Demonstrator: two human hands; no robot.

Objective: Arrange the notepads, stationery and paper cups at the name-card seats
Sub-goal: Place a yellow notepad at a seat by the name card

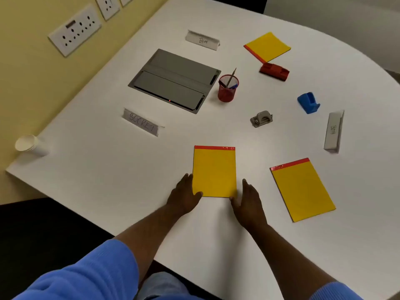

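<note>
Notepad is squared at the table's front edge between flat left hand and flat right hand; paper cups seem needed next.

Both sleeves are of bright blue knit: the left sleeve appears broad and softly creased, while the right sleeve shows fine ribbing at its edge. The sleeves stop short of the forearms, which are bare down to the left hand and right hand; pale blue-grey trouser cloth shows between the sleeves, low in view.
</note>
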